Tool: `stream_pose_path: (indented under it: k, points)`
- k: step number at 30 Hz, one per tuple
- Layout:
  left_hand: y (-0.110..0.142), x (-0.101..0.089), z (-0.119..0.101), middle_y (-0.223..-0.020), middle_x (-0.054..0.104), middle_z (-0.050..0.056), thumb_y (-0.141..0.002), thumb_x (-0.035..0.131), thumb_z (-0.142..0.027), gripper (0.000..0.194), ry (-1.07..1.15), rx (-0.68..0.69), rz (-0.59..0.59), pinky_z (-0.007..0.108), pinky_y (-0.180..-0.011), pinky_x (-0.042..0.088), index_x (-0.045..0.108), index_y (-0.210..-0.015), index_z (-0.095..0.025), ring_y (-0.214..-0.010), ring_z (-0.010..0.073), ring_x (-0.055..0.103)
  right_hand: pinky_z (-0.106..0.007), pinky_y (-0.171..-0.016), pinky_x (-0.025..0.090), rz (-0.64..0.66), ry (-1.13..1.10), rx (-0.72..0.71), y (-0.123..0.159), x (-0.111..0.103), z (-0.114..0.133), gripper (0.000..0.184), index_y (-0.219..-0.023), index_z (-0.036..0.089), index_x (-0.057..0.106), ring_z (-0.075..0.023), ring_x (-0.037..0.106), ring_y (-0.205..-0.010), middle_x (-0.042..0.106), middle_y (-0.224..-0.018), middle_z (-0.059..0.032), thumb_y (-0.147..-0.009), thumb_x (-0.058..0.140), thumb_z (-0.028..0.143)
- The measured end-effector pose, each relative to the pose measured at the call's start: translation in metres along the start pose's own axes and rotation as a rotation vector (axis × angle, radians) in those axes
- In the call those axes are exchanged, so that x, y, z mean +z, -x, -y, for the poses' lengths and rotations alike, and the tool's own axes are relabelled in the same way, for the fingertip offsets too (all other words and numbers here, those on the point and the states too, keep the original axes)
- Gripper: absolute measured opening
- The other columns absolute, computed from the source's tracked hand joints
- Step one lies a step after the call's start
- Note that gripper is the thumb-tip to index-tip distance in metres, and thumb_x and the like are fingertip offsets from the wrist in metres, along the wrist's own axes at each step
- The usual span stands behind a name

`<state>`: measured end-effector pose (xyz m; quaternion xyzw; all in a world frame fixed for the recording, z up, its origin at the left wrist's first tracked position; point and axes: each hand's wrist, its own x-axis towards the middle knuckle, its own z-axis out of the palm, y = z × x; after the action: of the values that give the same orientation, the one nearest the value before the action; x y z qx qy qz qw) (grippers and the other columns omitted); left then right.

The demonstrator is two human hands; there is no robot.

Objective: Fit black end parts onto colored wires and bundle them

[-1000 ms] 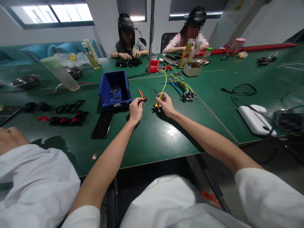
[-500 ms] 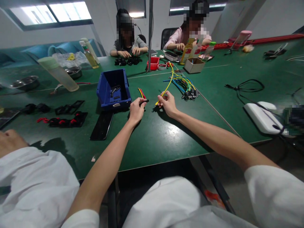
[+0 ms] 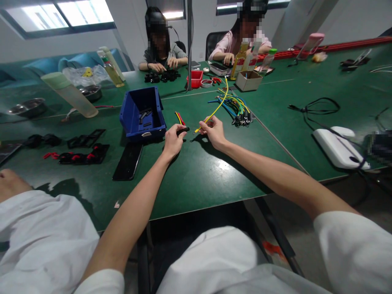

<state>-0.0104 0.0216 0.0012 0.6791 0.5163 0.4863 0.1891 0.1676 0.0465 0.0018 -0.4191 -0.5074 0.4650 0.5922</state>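
Head view: your left hand (image 3: 177, 138) grips a short black sleeve (image 3: 183, 131) between thumb and fingers, its free end pointing toward the yellow wire (image 3: 218, 107), which your right hand (image 3: 211, 129) pinches near its lower end, wire and sleeve apart above the green table (image 3: 190, 179). Blue bin (image 3: 142, 130) with small black pieces stands left of your left hand; the bundle of coloured wires (image 3: 235, 107) lies beyond your right hand, black phone (image 3: 128, 162) nearer you, below the bin.

Across the green table (image 3: 190, 185) sit a person in grey (image 3: 178, 53) and a person in pink (image 3: 224, 44) — a red tray (image 3: 197, 80) and cardboard box (image 3: 248, 83) near them. This side, a black phone (image 3: 128, 164) lies flat — well apart from a white device (image 3: 333, 150).
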Motion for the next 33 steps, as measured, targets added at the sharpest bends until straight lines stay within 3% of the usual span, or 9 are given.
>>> stream_pose_path:
  k: [10,33]
  points:
    - [-0.0005,0.0004,0.0022,-0.099,0.071,0.005,-0.081,0.061,-0.016,0.011,0.002,-0.025,0.015,0.034,-0.091,0.05,0.062,-0.092,-0.019,-0.093,0.0174,0.067,-0.023,-0.053,0.051,-0.025,-0.014,0.005,-0.003,-0.0018,-0.0061,0.04,-0.084,0.021,0.049,-0.014,0.067,-0.061,0.062,-0.068,0.003,-0.07,0.077,0.045]
    - [0.0007,-0.0005,-0.0025,-0.097,0.071,0.005,-0.079,0.064,-0.017,0.011,-0.016,-0.013,0.007,0.036,-0.091,0.05,0.063,-0.091,-0.018,-0.091,0.019,0.066,-0.022,-0.05,0.052,-0.05,-0.09,-0.019,-0.0017,-0.0029,-0.003,0.043,-0.079,0.021,0.05,-0.0158,0.07,-0.063,0.065,-0.066,0.0025,-0.065,0.081,0.047]
